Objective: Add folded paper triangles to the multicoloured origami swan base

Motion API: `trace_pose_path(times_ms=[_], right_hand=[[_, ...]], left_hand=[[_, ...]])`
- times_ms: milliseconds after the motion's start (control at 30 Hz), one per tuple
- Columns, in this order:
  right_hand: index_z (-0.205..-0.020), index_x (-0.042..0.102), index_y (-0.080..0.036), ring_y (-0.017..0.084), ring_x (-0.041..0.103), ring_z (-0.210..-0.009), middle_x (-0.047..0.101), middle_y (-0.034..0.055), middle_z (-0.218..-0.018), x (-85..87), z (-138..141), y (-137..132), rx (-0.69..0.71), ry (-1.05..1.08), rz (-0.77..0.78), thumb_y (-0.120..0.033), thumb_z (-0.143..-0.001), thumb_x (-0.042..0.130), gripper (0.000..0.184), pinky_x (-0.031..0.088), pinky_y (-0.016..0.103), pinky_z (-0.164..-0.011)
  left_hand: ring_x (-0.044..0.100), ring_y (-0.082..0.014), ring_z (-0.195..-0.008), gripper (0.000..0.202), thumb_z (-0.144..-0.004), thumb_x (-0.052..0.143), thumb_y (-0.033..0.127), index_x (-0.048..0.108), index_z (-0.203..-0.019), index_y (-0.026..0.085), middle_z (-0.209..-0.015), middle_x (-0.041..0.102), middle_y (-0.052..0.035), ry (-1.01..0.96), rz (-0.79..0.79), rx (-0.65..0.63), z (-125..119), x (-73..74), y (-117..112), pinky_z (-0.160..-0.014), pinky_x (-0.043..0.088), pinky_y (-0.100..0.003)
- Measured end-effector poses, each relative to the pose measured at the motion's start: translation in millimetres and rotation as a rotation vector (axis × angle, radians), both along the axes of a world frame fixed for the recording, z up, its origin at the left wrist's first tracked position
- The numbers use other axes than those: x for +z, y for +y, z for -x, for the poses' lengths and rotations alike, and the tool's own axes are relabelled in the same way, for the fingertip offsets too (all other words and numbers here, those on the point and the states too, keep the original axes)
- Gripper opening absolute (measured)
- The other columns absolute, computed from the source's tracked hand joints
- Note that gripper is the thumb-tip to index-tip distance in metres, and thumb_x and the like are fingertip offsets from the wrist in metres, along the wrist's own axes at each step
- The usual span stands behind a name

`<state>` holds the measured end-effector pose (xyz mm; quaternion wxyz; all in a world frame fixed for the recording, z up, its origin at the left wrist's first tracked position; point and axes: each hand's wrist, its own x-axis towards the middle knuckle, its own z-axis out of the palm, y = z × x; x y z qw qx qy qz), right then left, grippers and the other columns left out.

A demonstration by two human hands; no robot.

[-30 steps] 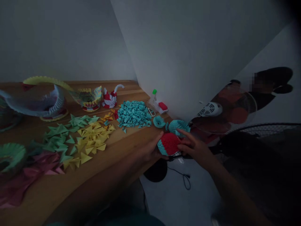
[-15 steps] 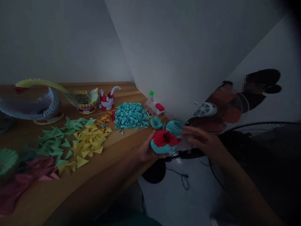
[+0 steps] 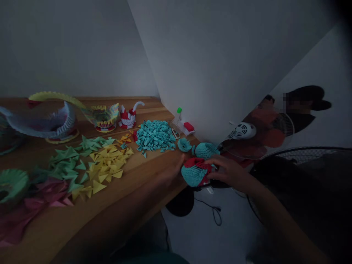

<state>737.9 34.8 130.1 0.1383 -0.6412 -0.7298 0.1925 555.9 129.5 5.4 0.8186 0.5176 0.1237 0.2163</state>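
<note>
A round 3D-origami piece [image 3: 194,176], folded from teal and red paper units, is held over the table's front edge. My right hand [image 3: 227,170] has its fingers closed on its right side. My left hand [image 3: 172,176] is close by on the left, fingers stretched out; part of it is dim, and any contact is hard to make out. Just behind stand a larger teal paper-unit piece [image 3: 206,149] and a small teal ring [image 3: 184,144]. A heap of teal folded units [image 3: 156,135] lies farther left.
Yellow [image 3: 108,163], green [image 3: 64,163] and pink folded units [image 3: 45,198] cover the left of the wooden table. Finished paper swans [image 3: 128,117] line the back. A small box with a red item [image 3: 188,127] touches the wall. Right are a fan [image 3: 243,130] and another person [image 3: 299,110].
The origami piece has turned, so its teal side faces me more and less of the red opening shows. My right hand has moved in from the right and taken hold of it.
</note>
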Motion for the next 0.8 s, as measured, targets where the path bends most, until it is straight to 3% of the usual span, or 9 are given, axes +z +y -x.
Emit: trace_pose_path(times_ms=[67,133,300,633,800], right_hand=[[-0.102,0.067,-0.026,0.024,0.063,-0.097,0.069,0.0038,-0.105,-2.8,1,5,-0.041,-0.016,0.004,-0.042,-0.081,0.066,0.027,0.049,0.037,-0.085],[-0.101,0.067,-0.024,0.025,0.065,-0.096,0.07,0.0039,-0.103,-6.9,7,12,-0.065,-0.03,0.01,-0.042,-0.081,0.065,0.026,0.049,0.036,-0.083],[-0.1,0.068,-0.024,0.025,0.066,-0.092,0.072,0.0052,-0.1,-20.6,33,26,-0.078,-0.109,-0.018,-0.037,-0.082,0.063,0.023,0.049,0.035,-0.078],[-0.114,0.067,-0.025,0.028,0.066,-0.101,0.071,0.0082,-0.111,-63.4,54,47,-0.012,-0.176,-0.143,-0.029,-0.082,0.066,0.032,0.05,0.038,-0.085],[-0.128,0.058,-0.026,0.028,0.064,-0.109,0.068,0.0071,-0.121,-61.7,48,51,-0.019,-0.026,-0.052,-0.032,-0.081,0.066,0.048,0.049,0.04,-0.091]], left_hand=[[0.047,-0.0246,-0.126,0.058,-0.093,0.03,0.066,0.052,-0.128,0.025,-0.138,0.052,-0.0066,-0.011,-0.068,0.101,5,9.5,3,-0.106,0.04,-0.043],[0.049,-0.0245,-0.124,0.049,-0.092,0.044,0.059,0.055,-0.124,0.024,-0.134,0.055,-0.0071,-0.001,-0.138,0.128,9,14.4,8,-0.107,0.04,-0.043],[0.056,-0.0254,-0.113,0.044,-0.08,0.071,0.039,0.06,-0.116,0.016,-0.118,0.063,-0.0107,0.038,-0.292,0.142,15,8.3,20,-0.099,0.046,-0.041],[0.059,-0.0227,-0.109,0.035,-0.077,0.074,0.025,0.065,-0.109,0.016,-0.115,0.065,-0.0087,0.047,-0.446,0.322,37,-24.5,46,-0.099,0.045,-0.037],[0.058,-0.0237,-0.111,0.035,-0.081,0.07,0.029,0.063,-0.114,0.016,-0.119,0.063,-0.0102,0.047,-0.485,0.353,43,-28.1,43,-0.1,0.045,-0.038]])
